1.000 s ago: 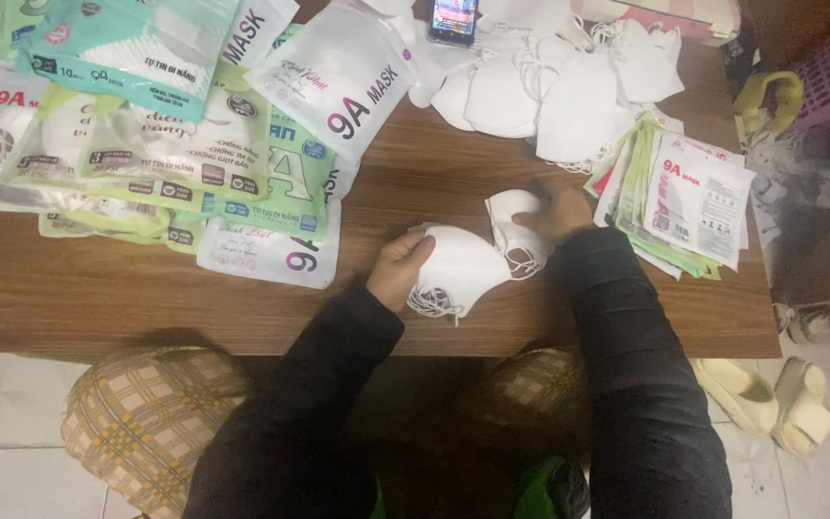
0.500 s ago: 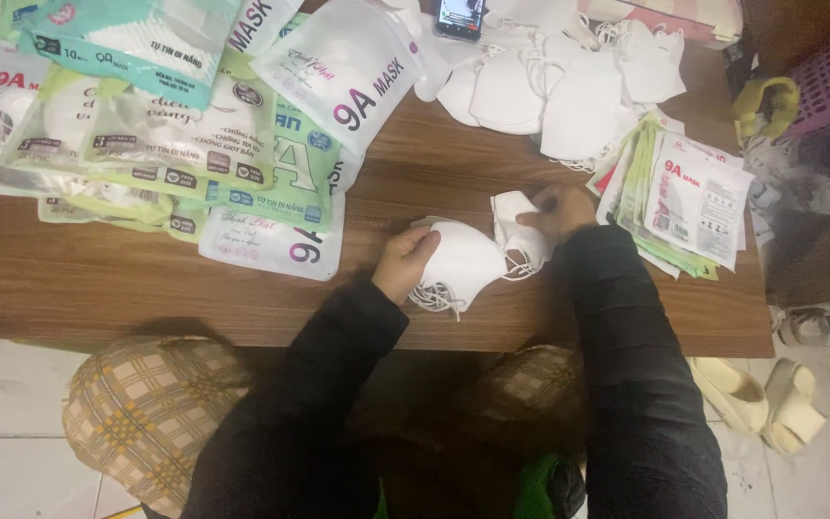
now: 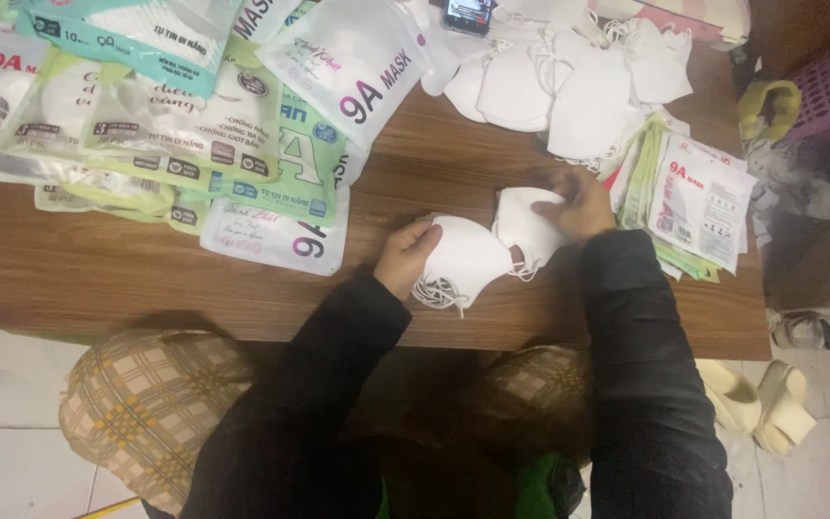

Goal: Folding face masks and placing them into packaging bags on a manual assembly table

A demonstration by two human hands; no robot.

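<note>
White masks (image 3: 468, 264) sit gripped in both hands, left hand (image 3: 405, 258) and right hand (image 3: 580, 204); aligning edges squarely seems wise.

Table (image 3: 146, 288) spans the frame's middle band. Packaged mask bags (image 3: 175, 125) lie heaped at upper left. Loose masks (image 3: 569, 96) are piled at upper centre, a phone (image 3: 468, 14) behind them at the top edge. Flat packets (image 3: 698, 202) are stacked at right. At centre, left hand (image 3: 405, 258) and right hand (image 3: 578, 204) rest on two folded masks (image 3: 492, 252). Sandals (image 3: 761, 404) lie on the floor, lower right.
</note>
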